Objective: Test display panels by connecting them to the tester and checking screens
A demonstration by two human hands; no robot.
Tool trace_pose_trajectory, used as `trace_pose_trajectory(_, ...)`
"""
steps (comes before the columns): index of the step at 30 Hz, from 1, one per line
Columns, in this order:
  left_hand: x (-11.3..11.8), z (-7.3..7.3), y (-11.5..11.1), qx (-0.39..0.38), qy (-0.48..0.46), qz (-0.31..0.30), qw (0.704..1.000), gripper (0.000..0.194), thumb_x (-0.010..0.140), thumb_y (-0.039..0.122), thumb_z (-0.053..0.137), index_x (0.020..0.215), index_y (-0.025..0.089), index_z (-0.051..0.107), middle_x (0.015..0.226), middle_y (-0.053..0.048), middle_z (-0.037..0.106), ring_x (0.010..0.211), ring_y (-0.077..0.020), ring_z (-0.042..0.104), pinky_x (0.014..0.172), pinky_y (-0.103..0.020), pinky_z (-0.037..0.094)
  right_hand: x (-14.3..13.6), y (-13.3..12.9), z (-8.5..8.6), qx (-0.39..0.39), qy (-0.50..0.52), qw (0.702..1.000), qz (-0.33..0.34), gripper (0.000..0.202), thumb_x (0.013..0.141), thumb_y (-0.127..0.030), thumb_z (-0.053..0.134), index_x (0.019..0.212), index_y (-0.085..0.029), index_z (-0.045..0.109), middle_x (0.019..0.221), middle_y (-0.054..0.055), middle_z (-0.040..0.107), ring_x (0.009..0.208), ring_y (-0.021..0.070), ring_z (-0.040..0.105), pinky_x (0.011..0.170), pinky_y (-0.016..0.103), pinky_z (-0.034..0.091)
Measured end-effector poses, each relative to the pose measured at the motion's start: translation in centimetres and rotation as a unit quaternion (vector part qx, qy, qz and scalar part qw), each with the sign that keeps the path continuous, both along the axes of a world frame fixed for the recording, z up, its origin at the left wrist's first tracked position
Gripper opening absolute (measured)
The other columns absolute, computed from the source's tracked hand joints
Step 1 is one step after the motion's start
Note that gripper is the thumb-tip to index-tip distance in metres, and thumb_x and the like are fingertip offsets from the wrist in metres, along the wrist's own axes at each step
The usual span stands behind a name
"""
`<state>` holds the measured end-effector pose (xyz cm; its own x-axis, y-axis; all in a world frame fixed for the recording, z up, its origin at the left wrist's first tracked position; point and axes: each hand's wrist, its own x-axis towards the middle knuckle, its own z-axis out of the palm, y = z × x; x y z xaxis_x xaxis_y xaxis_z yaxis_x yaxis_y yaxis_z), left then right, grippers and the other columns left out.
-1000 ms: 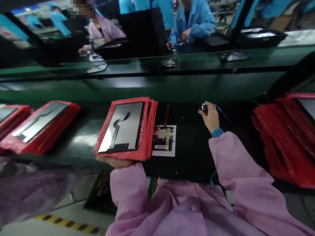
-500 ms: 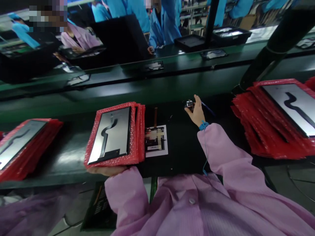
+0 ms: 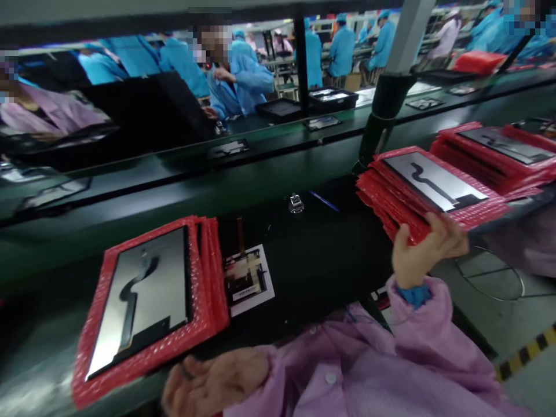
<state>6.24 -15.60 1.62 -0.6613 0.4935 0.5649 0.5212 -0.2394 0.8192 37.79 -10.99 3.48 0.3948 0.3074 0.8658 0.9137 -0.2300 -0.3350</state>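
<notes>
1. My left hand (image 3: pixel 221 375): freed, palm up, fingers apart, near the left red stack (image 3: pixel 200 289).
2. My right hand (image 3: pixel 428 248): fingers apart, shifted from the metal object (image 3: pixel 296 203) on the worktop (image 3: pixel 321 260) to the right red stack (image 3: pixel 384 194); contact unclear.

White barcode label (image 3: pixel 244 292) on the dark electronic part (image 3: pixel 238 277) that lies on a white sheet (image 3: pixel 254 303); print too small to read. Yellow-and-black stripes (image 3: pixel 527 353) mark the floor (image 3: pixel 536 307). No legible lettering.
</notes>
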Motion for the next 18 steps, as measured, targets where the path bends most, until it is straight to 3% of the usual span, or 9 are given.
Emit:
trace_pose_trajectory(2,2.0,-1.1,-0.2,0.169,0.027,-0.001,0.985,0.031,0.090,0.050,0.055,0.111,0.029,0.046,0.115,-0.002,0.054,0.117,-0.0274,0.055,0.096,-0.052,0.055,3.8,-0.8,0.1,-0.017,0.035,0.996,-0.080,0.047,0.090,-0.042,0.057,0.129,-0.015,0.057,0.139,0.026,0.050,0.131,0.0407,0.041,0.101,0.065,0.034)
trace_pose_trajectory(3,2.8,-1.4,-0.3,0.195,0.031,-0.024,0.980,0.028,0.089,0.043,0.059,0.111,0.028,0.049,0.113,-0.002,0.056,0.110,-0.0258,0.059,0.094,-0.050,0.056,5.5,-0.9,0.0,-0.030,0.049,0.994,-0.090,0.048,0.090,-0.044,0.057,0.126,-0.014,0.058,0.135,0.026,0.053,0.127,0.0400,0.045,0.101,0.063,0.035)
trace_pose_trajectory(6,4.9,-1.7,-0.8,0.096,-0.005,-0.199,0.975,0.027,0.089,0.028,0.059,0.116,0.025,0.056,0.113,-0.006,0.060,0.102,-0.0244,0.065,0.088,-0.046,0.058,9.4,-0.3,-0.7,-0.059,0.094,0.988,-0.106,0.030,0.086,-0.037,0.056,0.104,-0.015,0.065,0.111,0.025,0.065,0.109,0.0369,0.054,0.096,0.056,0.038)
trace_pose_trajectory(8,6.1,-1.3,-0.8,0.018,-0.061,-0.346,0.936,0.028,0.093,0.026,0.055,0.121,0.025,0.057,0.121,-0.009,0.059,0.109,-0.0246,0.063,0.091,-0.043,0.057,10.7,0.3,-0.8,-0.060,0.113,0.985,-0.118,0.018,0.083,-0.033,0.057,0.089,-0.018,0.064,0.099,0.024,0.067,0.101,0.0362,0.056,0.093,0.055,0.038)
trace_pose_trajectory(10,7.5,-0.6,-0.4,-0.061,-0.129,-0.465,0.873,0.027,0.096,0.028,0.053,0.121,0.023,0.059,0.124,-0.010,0.059,0.113,-0.0232,0.062,0.097,-0.042,0.053,11.2,0.6,-0.4,-0.060,0.114,0.985,-0.112,0.009,0.081,-0.029,0.058,0.078,-0.021,0.059,0.090,0.022,0.068,0.094,0.0352,0.058,0.091,0.054,0.039)
trace_pose_trajectory(13,10.6,1.0,1.4,-0.179,-0.243,-0.574,0.762,0.024,0.095,0.035,0.056,0.110,0.018,0.063,0.112,-0.010,0.064,0.108,-0.0213,0.063,0.102,-0.040,0.048,10.6,0.7,0.4,-0.062,0.098,0.991,-0.067,0.009,0.079,-0.025,0.058,0.072,-0.024,0.053,0.085,0.018,0.069,0.089,0.0325,0.062,0.091,0.051,0.042)
trace_pose_trajectory(15,13.8,2.3,3.2,-0.243,-0.361,-0.612,0.660,0.024,0.089,0.036,0.063,0.101,0.016,0.063,0.106,-0.009,0.066,0.101,-0.0201,0.065,0.099,-0.037,0.049,9.3,0.5,0.7,-0.066,0.078,0.995,-0.019,0.010,0.081,-0.026,0.056,0.073,-0.025,0.050,0.089,0.016,0.071,0.091,0.0306,0.065,0.093,0.048,0.043)
trace_pose_trajectory(18,19.5,4.4,6.2,-0.323,-0.531,-0.612,0.489,0.023,0.086,0.034,0.064,0.100,0.016,0.061,0.099,-0.007,0.066,0.092,-0.0163,0.066,0.092,-0.032,0.050,5.6,-1.0,1.0,-0.065,0.043,0.995,0.062,0.015,0.085,-0.035,0.050,0.073,-0.026,0.049,0.091,0.014,0.072,0.096,0.0288,0.068,0.093,0.046,0.046)
